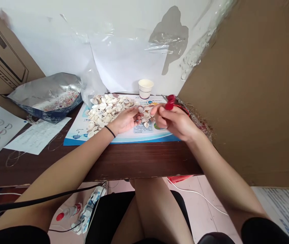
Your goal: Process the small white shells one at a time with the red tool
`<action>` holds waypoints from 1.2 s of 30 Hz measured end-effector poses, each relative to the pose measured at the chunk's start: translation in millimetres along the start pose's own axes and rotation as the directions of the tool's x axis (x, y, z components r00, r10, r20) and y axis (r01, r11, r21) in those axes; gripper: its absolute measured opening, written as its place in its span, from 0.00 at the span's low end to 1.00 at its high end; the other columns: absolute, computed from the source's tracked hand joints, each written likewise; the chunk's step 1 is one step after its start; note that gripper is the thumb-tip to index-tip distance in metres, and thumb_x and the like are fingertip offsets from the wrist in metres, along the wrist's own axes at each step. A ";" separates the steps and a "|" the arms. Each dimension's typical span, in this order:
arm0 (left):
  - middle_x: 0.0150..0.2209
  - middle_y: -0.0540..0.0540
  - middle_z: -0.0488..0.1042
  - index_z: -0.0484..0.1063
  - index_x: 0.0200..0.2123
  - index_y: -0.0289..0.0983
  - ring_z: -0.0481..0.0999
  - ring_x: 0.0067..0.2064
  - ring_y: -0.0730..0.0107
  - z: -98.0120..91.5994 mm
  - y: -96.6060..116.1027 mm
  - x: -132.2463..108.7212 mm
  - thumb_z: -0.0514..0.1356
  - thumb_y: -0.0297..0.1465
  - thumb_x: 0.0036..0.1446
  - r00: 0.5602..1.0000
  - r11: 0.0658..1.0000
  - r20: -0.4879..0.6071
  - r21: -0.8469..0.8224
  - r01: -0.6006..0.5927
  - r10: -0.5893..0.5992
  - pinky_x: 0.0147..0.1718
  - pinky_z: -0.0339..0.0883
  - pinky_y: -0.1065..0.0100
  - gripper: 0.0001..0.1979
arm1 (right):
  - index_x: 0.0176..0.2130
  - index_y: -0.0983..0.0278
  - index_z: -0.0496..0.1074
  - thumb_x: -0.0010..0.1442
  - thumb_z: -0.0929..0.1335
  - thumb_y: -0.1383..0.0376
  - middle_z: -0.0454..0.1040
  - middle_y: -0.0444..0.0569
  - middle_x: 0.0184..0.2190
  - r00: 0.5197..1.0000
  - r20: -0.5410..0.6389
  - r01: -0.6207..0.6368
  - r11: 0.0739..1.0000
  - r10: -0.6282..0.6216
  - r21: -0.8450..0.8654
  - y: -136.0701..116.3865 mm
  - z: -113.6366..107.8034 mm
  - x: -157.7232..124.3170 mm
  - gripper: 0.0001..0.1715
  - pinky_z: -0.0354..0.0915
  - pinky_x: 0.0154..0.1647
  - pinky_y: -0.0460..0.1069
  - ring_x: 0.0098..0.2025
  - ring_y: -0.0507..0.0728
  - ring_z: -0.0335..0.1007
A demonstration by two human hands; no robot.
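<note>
A heap of small pale seashells (106,111) lies on a blue-and-white printed sheet (124,137) on the dark wooden table (134,159). My left hand (126,119), with a black band at the wrist, rests at the heap's right edge, fingers curled and pinched around a shell. My right hand (176,121) is beside it, fingers closed on a tool with red handles (170,101), likely scissors or pliers. The fingertips of both hands nearly meet over the loose shells (146,117).
A white paper cup (146,88) stands behind the shells. A silver foil bag (47,96) lies at back left, papers (36,135) in front of it. A big cardboard sheet (256,88) walls the right side. Power strip (90,208) and cables lie on the floor.
</note>
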State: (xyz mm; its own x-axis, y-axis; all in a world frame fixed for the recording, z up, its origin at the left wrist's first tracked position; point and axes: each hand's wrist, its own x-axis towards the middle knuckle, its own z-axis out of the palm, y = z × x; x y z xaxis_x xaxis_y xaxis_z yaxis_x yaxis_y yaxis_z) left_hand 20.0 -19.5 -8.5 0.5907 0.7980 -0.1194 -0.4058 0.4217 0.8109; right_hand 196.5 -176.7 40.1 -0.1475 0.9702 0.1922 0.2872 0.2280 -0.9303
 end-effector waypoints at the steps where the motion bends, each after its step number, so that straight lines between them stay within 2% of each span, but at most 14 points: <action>1: 0.27 0.46 0.72 0.71 0.29 0.34 0.69 0.28 0.74 -1.7 -0.1 1.3 0.65 0.30 0.56 1.000 1.000 0.005 0.003 0.015 -0.015 0.28 0.63 0.70 0.08 | 0.38 0.58 0.70 0.61 0.65 0.46 0.62 0.41 0.23 0.999 -0.033 -0.013 1.000 0.012 -0.026 19.9 -10.9 36.8 0.19 0.62 0.28 0.51 0.26 0.54 0.59; 2: 0.27 0.47 0.72 0.70 0.30 0.34 0.69 0.29 0.74 -3.1 0.0 2.4 0.65 0.32 0.57 0.999 0.999 0.010 0.016 0.034 -0.034 0.29 0.63 0.70 0.08 | 0.37 0.60 0.70 0.58 0.67 0.47 0.61 0.41 0.23 0.996 -0.086 -0.032 0.997 0.026 -0.067 39.2 -19.9 66.2 0.20 0.61 0.29 0.50 0.25 0.52 0.57; 4: 0.28 0.47 0.72 0.70 0.30 0.34 0.68 0.28 0.75 -4.3 0.2 3.5 0.65 0.33 0.57 0.999 0.998 0.009 0.032 0.045 -0.045 0.29 0.63 0.70 0.09 | 0.40 0.62 0.69 0.54 0.70 0.48 0.60 0.39 0.23 0.981 -0.189 -0.073 0.976 0.034 -0.204 70.1 -29.8 99.2 0.23 0.60 0.30 0.50 0.25 0.52 0.55; 7: 0.27 0.47 0.71 0.71 0.29 0.34 0.67 0.28 0.75 0.2 0.0 1.8 0.65 0.32 0.57 0.999 0.997 0.002 0.063 0.053 -0.053 0.30 0.64 0.70 0.08 | 0.43 0.62 0.69 0.62 0.64 0.48 0.68 0.45 0.28 0.955 -0.284 -0.020 0.940 -0.082 -0.341 89.5 -25.1 99.2 0.22 0.63 0.36 0.52 0.31 0.55 0.62; 9: 0.27 0.47 0.70 0.72 0.29 0.33 0.66 0.28 0.76 7.0 -1.3 -1.1 0.64 0.29 0.57 0.998 0.997 -0.065 0.078 0.026 -0.021 0.31 0.64 0.71 0.07 | 0.44 0.62 0.70 0.67 0.57 0.48 0.73 0.51 0.37 0.929 -0.300 0.078 0.907 -0.216 -0.413 89.1 -15.1 87.9 0.24 0.64 0.44 0.56 0.40 0.59 0.67; 11: 0.26 0.48 0.69 0.73 0.29 0.32 0.64 0.27 0.79 14.7 -3.4 -4.7 0.63 0.26 0.56 0.981 0.996 -0.187 0.085 -0.031 0.046 0.29 0.61 0.73 0.05 | 0.45 0.61 0.71 0.69 0.55 0.49 0.74 0.54 0.40 0.901 -0.276 0.163 0.850 -0.336 -0.501 85.4 -5.7 79.7 0.26 0.63 0.50 0.58 0.45 0.61 0.67; 13: 0.24 0.50 0.66 0.73 0.26 0.31 0.61 0.26 0.80 21.3 -5.8 -7.9 0.63 0.24 0.56 0.955 0.991 -0.280 0.118 -0.064 0.095 0.26 0.57 0.74 0.06 | 0.45 0.60 0.72 0.69 0.55 0.49 0.75 0.54 0.40 0.878 -0.246 0.211 0.793 -0.411 -0.571 82.1 0.2 76.6 0.25 0.63 0.50 0.59 0.46 0.62 0.68; 15: 0.23 0.50 0.65 0.73 0.24 0.31 0.59 0.25 0.80 25.4 -7.7 -10.1 0.63 0.24 0.55 0.942 0.985 -0.316 0.163 -0.061 0.111 0.24 0.54 0.74 0.08 | 0.45 0.60 0.72 0.69 0.57 0.51 0.75 0.54 0.40 0.861 -0.233 0.239 0.764 -0.452 -0.600 80.1 3.1 76.7 0.22 0.64 0.49 0.58 0.44 0.62 0.68; 21: 0.25 0.51 0.67 0.71 0.23 0.33 0.60 0.25 0.80 29.8 -10.6 -14.3 0.65 0.26 0.53 0.921 0.980 -0.366 0.183 -0.071 0.135 0.25 0.54 0.72 0.09 | 0.46 0.59 0.71 0.68 0.60 0.58 0.74 0.53 0.40 0.841 -0.200 0.301 0.742 -0.503 -0.599 79.7 9.4 77.5 0.14 0.64 0.48 0.57 0.44 0.61 0.68; 26: 0.24 0.53 0.64 0.71 0.24 0.34 0.60 0.25 0.80 32.0 -12.9 -17.6 0.66 0.26 0.52 0.949 0.988 -0.294 0.138 -0.073 0.111 0.27 0.57 0.73 0.08 | 0.47 0.59 0.71 0.67 0.61 0.60 0.74 0.52 0.40 0.831 -0.182 0.328 0.727 -0.526 -0.603 81.3 12.4 77.2 0.13 0.65 0.47 0.57 0.44 0.61 0.68; 30: 0.22 0.52 0.64 0.71 0.22 0.33 0.59 0.24 0.80 31.6 -12.8 -16.7 0.65 0.24 0.51 0.939 0.988 -0.319 0.126 -0.089 0.125 0.25 0.57 0.74 0.08 | 0.46 0.59 0.73 0.66 0.62 0.64 0.74 0.52 0.39 0.827 -0.187 0.298 0.696 -0.529 -0.653 83.3 9.9 78.2 0.12 0.64 0.48 0.57 0.44 0.62 0.67; 34: 0.24 0.50 0.67 0.73 0.23 0.32 0.59 0.25 0.81 32.0 -11.7 -15.0 0.64 0.23 0.51 0.920 0.988 -0.362 0.099 -0.119 0.147 0.24 0.55 0.74 0.06 | 0.45 0.61 0.74 0.64 0.62 0.66 0.73 0.53 0.38 0.837 -0.248 0.195 0.689 -0.487 -0.698 84.3 5.8 79.0 0.13 0.63 0.47 0.58 0.42 0.63 0.66; 36: 0.25 0.49 0.69 0.74 0.24 0.32 0.60 0.25 0.81 32.0 -11.6 -14.6 0.65 0.23 0.50 0.918 0.989 -0.369 0.091 -0.119 0.145 0.24 0.55 0.74 0.05 | 0.45 0.61 0.75 0.65 0.62 0.65 0.73 0.53 0.38 0.832 -0.264 0.188 0.695 -0.488 -0.694 82.2 5.3 78.2 0.14 0.63 0.47 0.58 0.42 0.62 0.65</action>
State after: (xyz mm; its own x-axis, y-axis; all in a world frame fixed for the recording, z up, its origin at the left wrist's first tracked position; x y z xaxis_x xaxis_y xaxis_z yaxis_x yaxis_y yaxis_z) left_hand 38.5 -49.8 2.1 0.2262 0.9526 -0.2034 -0.4079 0.2822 0.8683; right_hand 203.6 -82.6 -23.1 -0.0134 0.7175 0.6965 0.8291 0.3973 -0.3934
